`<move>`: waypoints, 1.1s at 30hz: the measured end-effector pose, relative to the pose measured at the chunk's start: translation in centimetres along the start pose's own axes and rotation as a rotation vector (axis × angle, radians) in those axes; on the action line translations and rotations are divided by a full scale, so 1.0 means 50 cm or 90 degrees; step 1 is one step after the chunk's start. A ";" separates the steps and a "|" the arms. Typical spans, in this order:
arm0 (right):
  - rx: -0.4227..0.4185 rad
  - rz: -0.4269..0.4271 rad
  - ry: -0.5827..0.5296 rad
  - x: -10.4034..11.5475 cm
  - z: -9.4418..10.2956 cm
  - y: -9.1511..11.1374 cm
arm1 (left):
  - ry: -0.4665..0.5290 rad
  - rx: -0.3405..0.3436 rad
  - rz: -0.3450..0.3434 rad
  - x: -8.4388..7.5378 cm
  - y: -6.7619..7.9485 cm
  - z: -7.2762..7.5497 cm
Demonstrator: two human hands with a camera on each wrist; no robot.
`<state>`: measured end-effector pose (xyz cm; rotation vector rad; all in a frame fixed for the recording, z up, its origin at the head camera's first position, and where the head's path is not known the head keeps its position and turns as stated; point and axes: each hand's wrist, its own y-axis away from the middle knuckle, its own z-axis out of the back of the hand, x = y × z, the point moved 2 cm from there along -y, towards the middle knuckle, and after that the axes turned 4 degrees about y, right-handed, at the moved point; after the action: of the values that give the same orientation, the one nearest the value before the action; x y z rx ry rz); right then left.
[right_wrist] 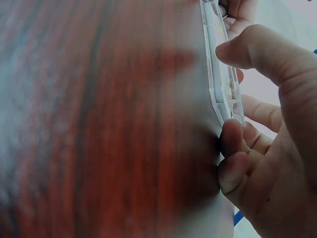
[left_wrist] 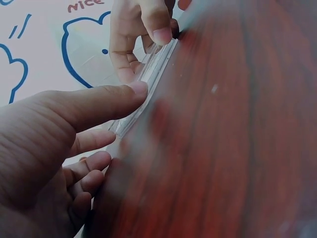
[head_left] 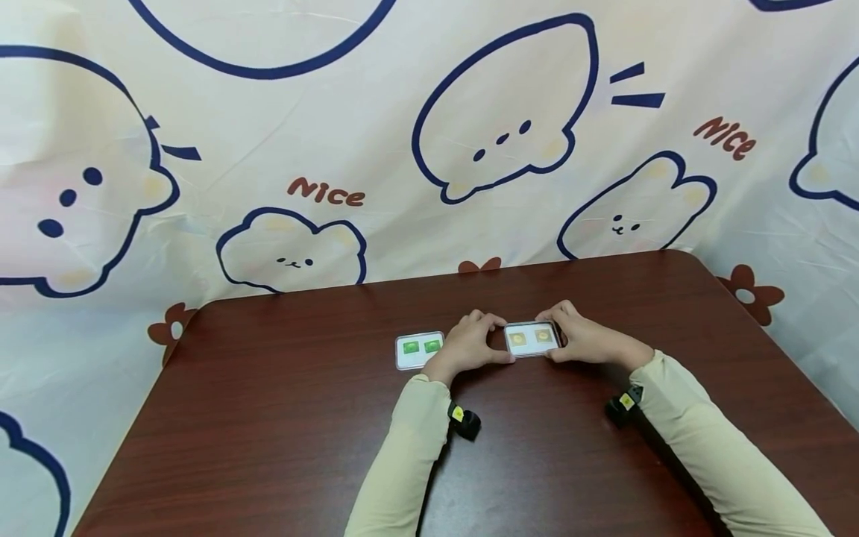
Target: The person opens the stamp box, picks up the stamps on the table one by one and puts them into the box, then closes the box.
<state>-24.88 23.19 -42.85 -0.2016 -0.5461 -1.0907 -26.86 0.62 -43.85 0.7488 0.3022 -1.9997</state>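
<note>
In the head view a flat clear plastic case [head_left: 529, 340], with a white insert showing two pale yellow squares, lies between both hands near the middle of the tabletop. My left hand [head_left: 470, 344] grips its left end, thumb at the near edge and fingers at the far edge. At the opposite end, my right hand [head_left: 585, 337] pinches it the same way. The left wrist view shows the case [left_wrist: 154, 74] edge-on, low over the wood. A second clear case [head_left: 411, 359], bearing two green squares, rests left of my left hand, its right end partly covered.
The dark reddish-brown table [head_left: 282, 440] has rounded far corners. Behind it hangs a pale cloth [head_left: 389, 134] printed with blue-outlined cartoon shapes. Each wrist carries a small black strapped device, such as the left wrist camera [head_left: 466, 422].
</note>
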 end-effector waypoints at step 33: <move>0.035 -0.034 -0.010 -0.002 -0.005 0.007 | -0.042 -0.006 -0.007 -0.003 0.005 -0.010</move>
<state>-24.51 23.33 -43.10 -0.1484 -0.5976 -1.1257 -26.39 0.84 -44.13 0.6747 0.2766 -2.0276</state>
